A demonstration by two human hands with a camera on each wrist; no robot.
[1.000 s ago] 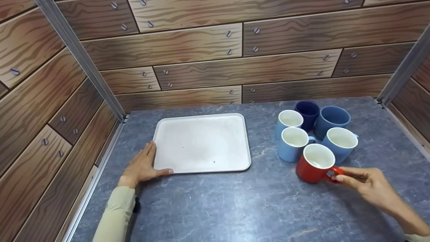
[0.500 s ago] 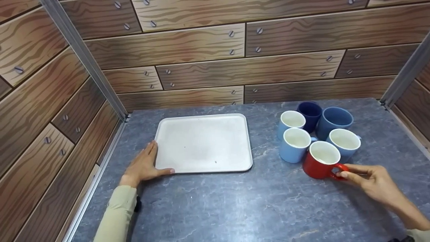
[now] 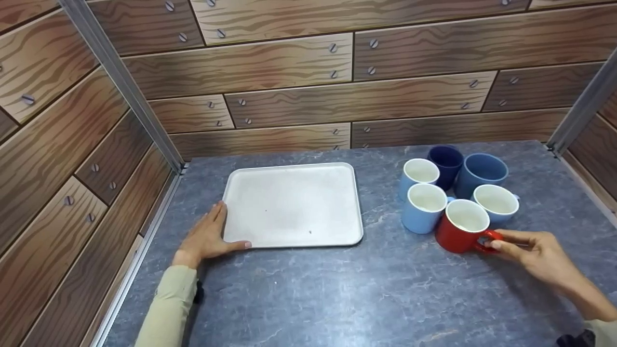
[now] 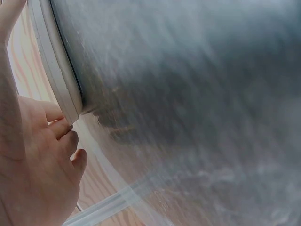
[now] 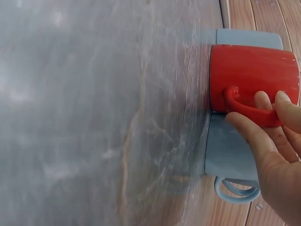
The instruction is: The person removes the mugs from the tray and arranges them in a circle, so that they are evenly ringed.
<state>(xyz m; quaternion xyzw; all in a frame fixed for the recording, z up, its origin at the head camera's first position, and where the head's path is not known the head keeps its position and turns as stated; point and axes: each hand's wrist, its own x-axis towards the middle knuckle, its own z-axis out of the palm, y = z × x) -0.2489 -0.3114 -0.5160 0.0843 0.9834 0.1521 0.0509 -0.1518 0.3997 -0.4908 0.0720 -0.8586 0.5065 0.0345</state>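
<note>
My right hand (image 3: 544,255) pinches the handle of a red mug (image 3: 459,237) with a white inside. The mug stands upright on the table at the front of a tight group of mugs. Behind it are light blue mugs, one at the left (image 3: 419,219), one at the right (image 3: 496,202) and one further back (image 3: 415,180). A dark blue mug (image 3: 446,164) and a medium blue mug (image 3: 482,171) stand at the back. My left hand (image 3: 205,238) rests against the left edge of a white tray (image 3: 294,207), thumb along its front edge and fingers extended.
A grey marbled table (image 3: 308,294) lies under everything. Wood-patterned panels (image 3: 289,72) rise behind it and at both sides, with metal corner posts (image 3: 115,72). The tray lies flat at the left of the mugs, with bare tabletop between them.
The red mug, in my right hand, has moved slightly away from me and to the right, closer to the blue mugs. My left hand and the tray have kept their places.
</note>
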